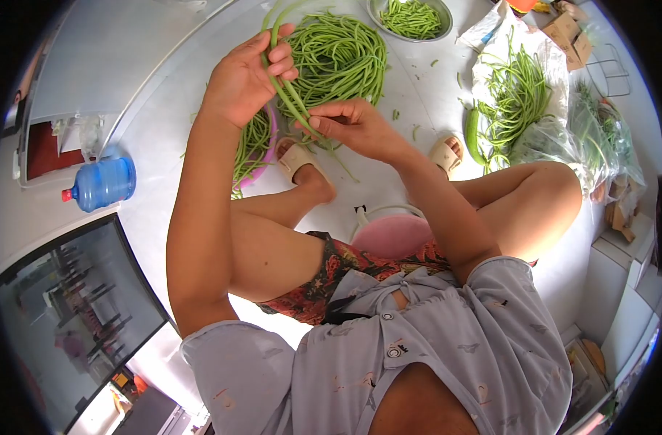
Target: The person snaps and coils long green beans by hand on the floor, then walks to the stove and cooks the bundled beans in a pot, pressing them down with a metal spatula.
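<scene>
Raised at the upper left, my left hand [253, 78] has its fingers wrapped round a few long green beans [288, 99]. My right hand [356, 127] pinches the lower part of the same beans between thumb and fingers. Behind my hands a large coiled pile of green beans [345, 58] lies on the floor. More beans [253, 141] rest in a pink basin [271, 148], partly hidden by my left forearm. A metal bowl [447, 22] at the top holds short bean pieces [411, 19].
At the right, loose beans [518, 94] and a long green gourd [473, 135] lie by plastic bags [563, 145]. Cardboard boxes [567, 38] stand at the top right. A blue water bottle [105, 184] is at the left. Below me is a pink stool [393, 235].
</scene>
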Demonstrator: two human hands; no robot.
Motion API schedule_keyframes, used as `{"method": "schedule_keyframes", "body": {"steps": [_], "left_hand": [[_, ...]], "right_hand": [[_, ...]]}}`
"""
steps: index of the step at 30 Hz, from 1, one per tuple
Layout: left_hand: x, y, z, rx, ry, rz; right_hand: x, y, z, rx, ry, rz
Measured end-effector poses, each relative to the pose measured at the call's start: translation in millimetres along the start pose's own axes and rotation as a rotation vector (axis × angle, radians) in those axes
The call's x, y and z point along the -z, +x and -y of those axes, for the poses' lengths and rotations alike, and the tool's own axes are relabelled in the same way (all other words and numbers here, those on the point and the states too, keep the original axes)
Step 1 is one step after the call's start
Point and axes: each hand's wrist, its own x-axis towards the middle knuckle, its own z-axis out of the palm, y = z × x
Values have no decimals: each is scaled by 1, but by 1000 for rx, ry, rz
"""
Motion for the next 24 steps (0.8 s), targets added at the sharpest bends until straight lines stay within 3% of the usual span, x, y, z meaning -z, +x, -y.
{"method": "schedule_keyframes", "body": {"steps": [4, 10, 13, 16, 19, 24], "left_hand": [[14, 4, -8, -90, -11, -81], [24, 2, -27, -332, -85, -389], [40, -5, -37, -361, -143, -348], [58, -13, -43, -351, -237, -126], [49, -15, -45, -372, -169, -287], [45, -15, -40, -334, -183, -206]], "right_hand": [[4, -7, 10, 81, -282, -93], [7, -10, -6, 126, -473, -156], [8, -8, -14, 186, -483, -207], [5, -7, -12, 168, -362, -242], [3, -8, -1, 132, -316, -244], [10, -1, -35, 166, -219, -324]]}}
